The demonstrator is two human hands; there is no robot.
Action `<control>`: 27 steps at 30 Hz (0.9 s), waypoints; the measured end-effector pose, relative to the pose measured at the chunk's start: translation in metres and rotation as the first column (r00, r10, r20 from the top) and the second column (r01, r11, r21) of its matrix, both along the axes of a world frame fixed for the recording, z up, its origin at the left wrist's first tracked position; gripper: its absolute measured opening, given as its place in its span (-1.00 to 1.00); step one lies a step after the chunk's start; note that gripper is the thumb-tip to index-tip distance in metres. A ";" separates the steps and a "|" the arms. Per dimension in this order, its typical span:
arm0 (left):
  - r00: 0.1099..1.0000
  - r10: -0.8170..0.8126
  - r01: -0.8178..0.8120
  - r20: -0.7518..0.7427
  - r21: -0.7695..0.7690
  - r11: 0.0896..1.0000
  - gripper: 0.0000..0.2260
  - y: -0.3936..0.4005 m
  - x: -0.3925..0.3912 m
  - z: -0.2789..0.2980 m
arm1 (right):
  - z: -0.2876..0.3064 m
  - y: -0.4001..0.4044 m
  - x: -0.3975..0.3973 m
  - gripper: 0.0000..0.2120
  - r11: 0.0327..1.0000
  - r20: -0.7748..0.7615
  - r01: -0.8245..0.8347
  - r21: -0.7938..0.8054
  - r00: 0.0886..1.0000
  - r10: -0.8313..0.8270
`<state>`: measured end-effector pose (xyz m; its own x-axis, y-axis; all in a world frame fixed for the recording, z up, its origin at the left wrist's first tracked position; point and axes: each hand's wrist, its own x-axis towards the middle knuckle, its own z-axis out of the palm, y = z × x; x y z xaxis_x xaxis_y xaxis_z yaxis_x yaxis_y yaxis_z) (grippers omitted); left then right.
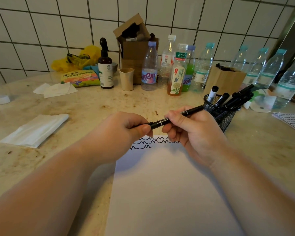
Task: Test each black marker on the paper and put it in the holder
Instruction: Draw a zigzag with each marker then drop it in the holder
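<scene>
Both hands hold one black marker [162,122] above the top edge of the white paper [163,193]. My left hand [126,128] pinches its left end, at the cap, and my right hand [189,128] grips the barrel, whose far end points up right toward the holder. Rows of black squiggles [153,142] run across the top of the paper, partly hidden under my hands. The black mesh holder [220,113] stands just right of my right hand with several black markers [232,99] leaning in it.
A folded white cloth [34,130] lies at the left. Several bottles [177,70], a paper cup [126,79], a cardboard box [134,48] and a wooden box [225,79] line the tiled wall. Another scribbled sheet [291,122] lies at the right edge.
</scene>
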<state>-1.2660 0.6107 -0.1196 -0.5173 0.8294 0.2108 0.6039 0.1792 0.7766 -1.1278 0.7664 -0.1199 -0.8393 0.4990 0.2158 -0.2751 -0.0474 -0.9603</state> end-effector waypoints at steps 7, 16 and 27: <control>0.991 0.118 -0.120 0.055 0.033 0.992 -0.88 0.012 0.000 -0.002 | 0.001 -0.005 -0.005 -0.85 0.967 -0.038 0.143 0.210 0.990 -0.138; 0.964 0.243 -0.258 -0.109 -0.163 0.952 -0.85 0.005 -0.009 -0.014 | 0.038 0.003 0.018 -0.86 0.847 -0.034 0.449 0.284 0.888 -0.459; 0.943 0.276 -0.309 -0.185 -0.177 0.935 -0.82 0.006 -0.009 -0.014 | 0.081 0.055 0.063 -0.75 0.606 -0.016 0.587 0.536 0.725 -0.688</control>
<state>-1.2746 0.6164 -0.1336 -0.7176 0.6794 0.1531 0.6108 0.5084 0.6070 -1.0644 0.8212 -0.0387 -0.3933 0.7941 0.4633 0.1176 0.5432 -0.8313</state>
